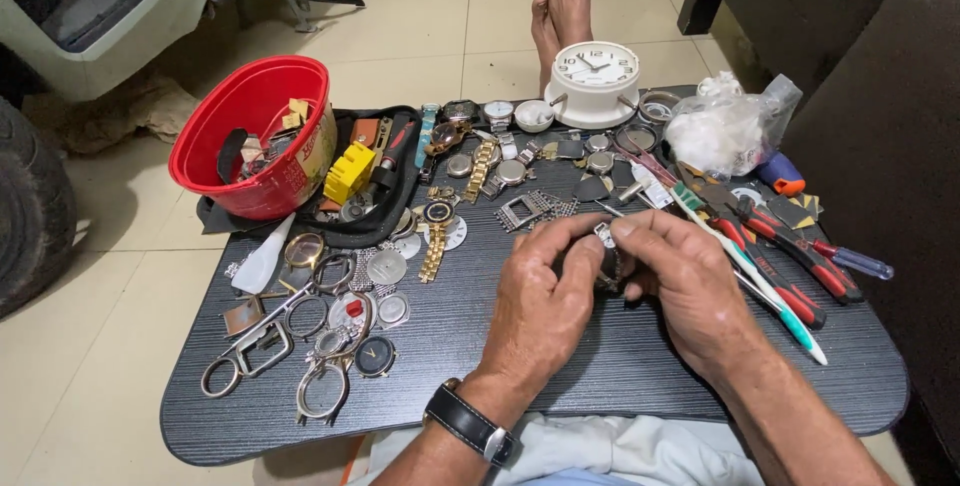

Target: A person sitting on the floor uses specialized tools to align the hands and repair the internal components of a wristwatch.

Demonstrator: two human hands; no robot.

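My left hand [545,301] and my right hand [685,281] meet over the middle of a black lap table [620,376]. Together they pinch a small silver wristwatch [607,246] between thumbs and fingertips; most of the watch is hidden by the fingers. A black-strapped watch sits on my left wrist [470,424]. Just beyond the hands lie a metal watch band piece [535,209] and several loose watches [485,161].
A red bucket [255,136] of parts stands at the back left beside a black tool pouch [380,171]. A white clock [595,81] and plastic bag [725,126] sit at the back. Red-handled pliers [790,246], a toothbrush [750,271] lie right; watch cases [340,326] lie left.
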